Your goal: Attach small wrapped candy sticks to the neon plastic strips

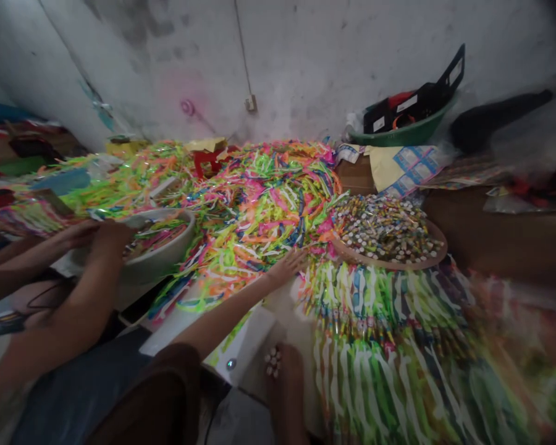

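Head view: right hand (285, 267) lay flat and released on the near edge of the strip pile (259, 210), which spread forward-left. Left hand (112, 233) rested at the rim of the bowl (167, 259), farther off, grip indeterminable.

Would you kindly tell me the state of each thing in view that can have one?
right hand: open, fingers spread on the strip pile.
left hand: at the rim of the white bowl, grip too blurred to tell.
white bowl: upright, partly filled with strips.
strip pile: loose, heaped.
round tray: heaped full of small pieces.
green basin: upright, holding dark cards.
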Available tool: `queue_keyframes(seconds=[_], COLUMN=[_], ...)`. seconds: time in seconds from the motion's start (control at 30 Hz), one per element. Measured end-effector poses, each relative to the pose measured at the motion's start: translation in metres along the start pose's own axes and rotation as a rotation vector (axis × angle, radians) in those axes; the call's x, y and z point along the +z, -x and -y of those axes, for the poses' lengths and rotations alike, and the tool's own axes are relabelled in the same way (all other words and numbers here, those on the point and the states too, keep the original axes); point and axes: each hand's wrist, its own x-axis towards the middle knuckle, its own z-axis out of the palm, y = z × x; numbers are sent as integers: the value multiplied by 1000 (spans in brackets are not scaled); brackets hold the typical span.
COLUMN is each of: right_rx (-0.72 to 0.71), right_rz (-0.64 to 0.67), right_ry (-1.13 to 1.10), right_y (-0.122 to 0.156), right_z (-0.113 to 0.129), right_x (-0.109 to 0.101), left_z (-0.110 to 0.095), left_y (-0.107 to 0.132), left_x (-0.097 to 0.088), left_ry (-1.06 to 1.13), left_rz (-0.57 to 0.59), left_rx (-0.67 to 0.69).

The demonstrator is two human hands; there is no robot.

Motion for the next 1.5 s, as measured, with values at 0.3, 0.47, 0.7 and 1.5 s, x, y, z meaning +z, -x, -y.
queue_keyframes(seconds=[0.3,0.47,0.7,1.5], right_rx=[-148,-135,-149,-70], right_rz=[-79,-109,-119,-13], right_ry=[-49,-57,-49,-91], right_y=[7,6,7,5], right_z=[-2,4,0,4], right_x=[7,6,10,0], left_z=[23,28,53,-31], left_y=[-25,-18,1,-39], left_x=[18,9,-6,11], left_ry=[-157,-197,-174,-39], left_rz=[102,120,156,35], left_rx=[100,128,147,-541])
